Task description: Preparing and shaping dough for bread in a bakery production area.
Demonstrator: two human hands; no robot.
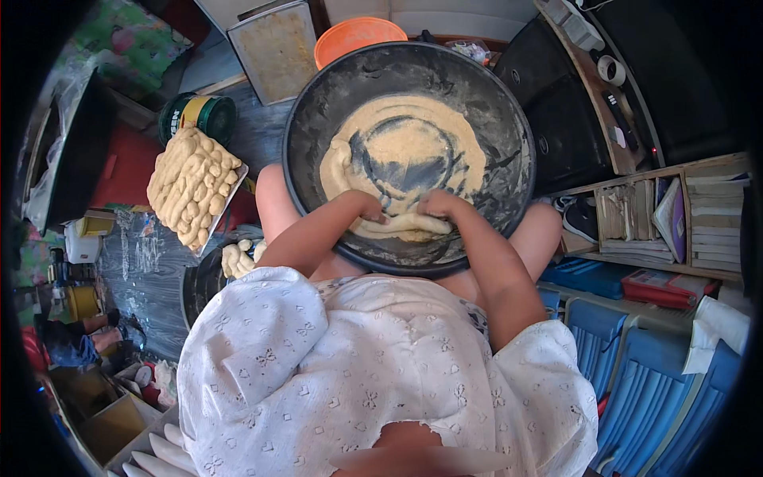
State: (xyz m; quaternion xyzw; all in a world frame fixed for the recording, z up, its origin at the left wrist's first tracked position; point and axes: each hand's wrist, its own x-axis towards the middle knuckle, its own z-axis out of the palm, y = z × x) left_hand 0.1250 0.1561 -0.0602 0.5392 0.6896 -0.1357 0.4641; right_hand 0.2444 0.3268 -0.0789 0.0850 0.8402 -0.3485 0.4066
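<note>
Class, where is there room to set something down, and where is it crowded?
In the black basin, room lies between the flour and the far wall, lightly dusted. Bare floor shows between the green bucket, the metal tray and the basin. Crowded: the near side, where the left hand and right hand touch a dough roll; the shelf of papers.

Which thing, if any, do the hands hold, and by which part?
The pale dough roll: the left hand is at its left part, the right hand near its right end. Whether they grip or only press cannot be told.
</note>
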